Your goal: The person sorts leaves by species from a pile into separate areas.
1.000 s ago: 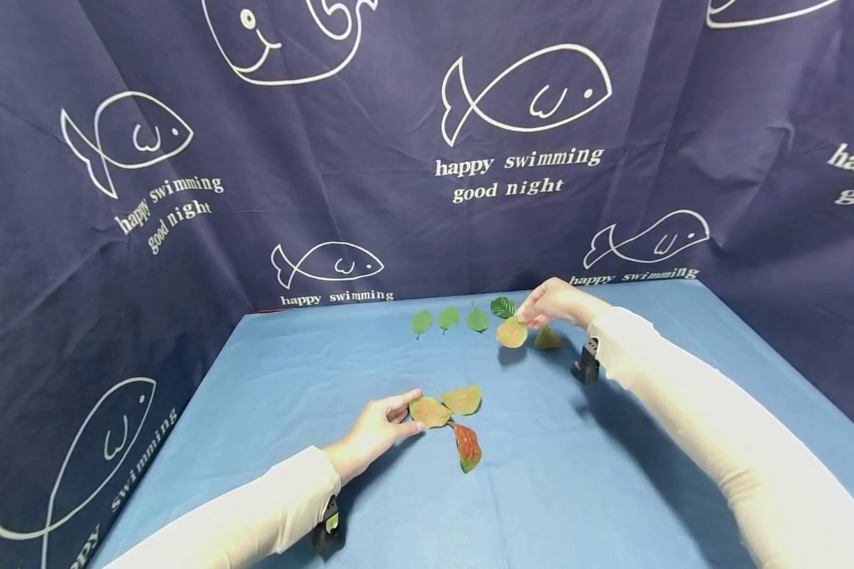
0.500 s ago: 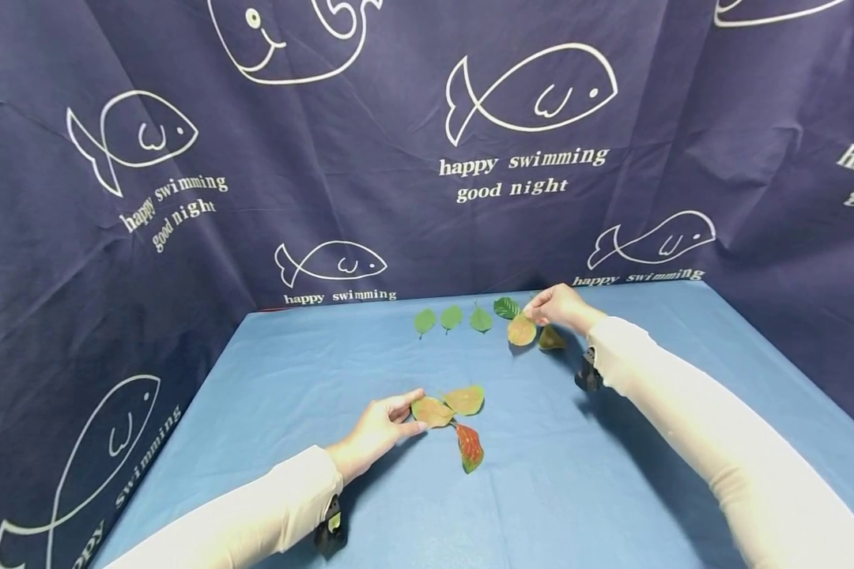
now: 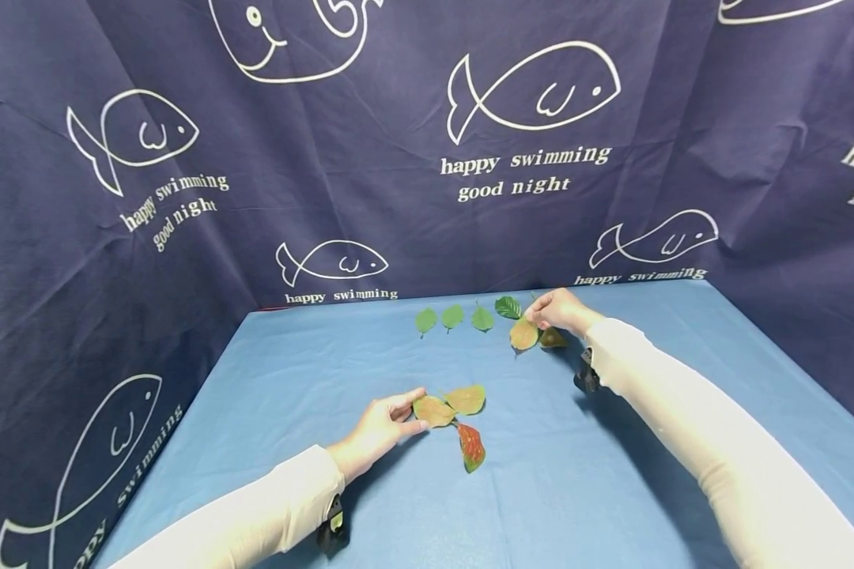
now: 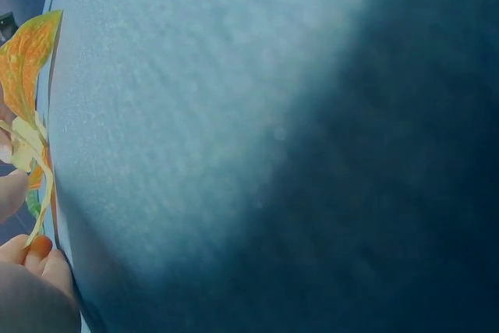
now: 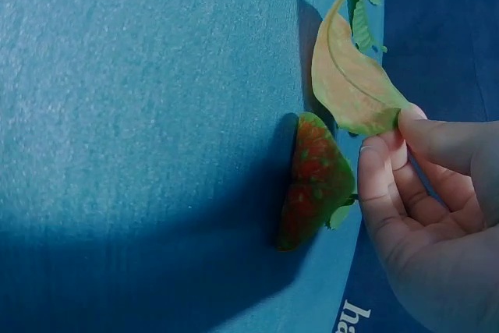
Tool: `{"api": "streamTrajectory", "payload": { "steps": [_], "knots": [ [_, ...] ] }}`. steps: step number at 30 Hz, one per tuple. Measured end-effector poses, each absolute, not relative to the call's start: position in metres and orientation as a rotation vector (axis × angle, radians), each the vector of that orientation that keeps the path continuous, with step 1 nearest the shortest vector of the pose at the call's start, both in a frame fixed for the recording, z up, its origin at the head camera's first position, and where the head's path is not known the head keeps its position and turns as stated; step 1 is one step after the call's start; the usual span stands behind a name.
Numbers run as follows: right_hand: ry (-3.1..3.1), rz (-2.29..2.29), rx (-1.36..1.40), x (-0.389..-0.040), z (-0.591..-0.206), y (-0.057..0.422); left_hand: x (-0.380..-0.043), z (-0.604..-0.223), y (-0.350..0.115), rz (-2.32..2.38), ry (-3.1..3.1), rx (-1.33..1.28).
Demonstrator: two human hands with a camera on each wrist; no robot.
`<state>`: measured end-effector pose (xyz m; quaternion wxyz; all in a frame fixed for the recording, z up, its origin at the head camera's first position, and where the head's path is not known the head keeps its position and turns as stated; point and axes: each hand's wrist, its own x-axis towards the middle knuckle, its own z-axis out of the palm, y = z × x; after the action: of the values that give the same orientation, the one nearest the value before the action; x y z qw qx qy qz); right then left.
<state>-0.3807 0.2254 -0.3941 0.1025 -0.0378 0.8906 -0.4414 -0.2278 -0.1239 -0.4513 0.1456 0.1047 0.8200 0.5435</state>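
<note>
My left hand (image 3: 379, 427) pinches the left edge of a yellow-orange leaf (image 3: 434, 412) between thumb and fingers, low over the blue table. A second yellowish leaf (image 3: 466, 399) and a red-and-green leaf (image 3: 472, 447) meet it at their stems. Near the table's back edge, my right hand (image 3: 561, 310) pinches the tip of another yellow leaf (image 5: 351, 76). This leaf is tilted, its stem end pointing away from the fingers. Below the right hand lies a folded leaf (image 5: 316, 185), red inside in the right wrist view. The left wrist view shows the left fingers (image 4: 35, 271) only partly.
Three small green leaves (image 3: 453, 317) lie in a row at the back of the blue table (image 3: 313, 363). A darker ribbed leaf (image 3: 508, 307) continues that row beside the right hand. A navy curtain (image 3: 413, 158) with fish drawings hangs behind the table.
My right hand has carried its yellow leaf slightly right and down, and the leaf's shadow has drawn closer to it. The left hand keeps its hold with hardly any movement.
</note>
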Motion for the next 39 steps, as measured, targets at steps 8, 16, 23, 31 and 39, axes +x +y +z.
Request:
{"api": "streamTrajectory", "payload": {
  "steps": [8,16,23,31,39],
  "knots": [
    [2.688,-1.257,-0.082,-0.380,-0.396,0.228,-0.227,-0.450,-0.123,1.576,2.370,0.310],
    [2.705,-1.245,-0.088,-0.380,-0.397,0.227,-0.226,-0.447,-0.122,1.579,2.363,0.306],
    [2.728,-1.246,-0.068,-0.378,-0.397,0.227,-0.226,-0.447,-0.121,1.568,2.373,0.314],
    [2.781,-1.351,-0.027,-0.376,-0.378,0.228,-0.224,-0.444,-0.122,1.572,2.374,0.319],
    [2.748,-1.447,-0.040,-0.371,-0.371,0.231,-0.221,-0.442,-0.120,1.555,2.388,0.298]
  ]
}}
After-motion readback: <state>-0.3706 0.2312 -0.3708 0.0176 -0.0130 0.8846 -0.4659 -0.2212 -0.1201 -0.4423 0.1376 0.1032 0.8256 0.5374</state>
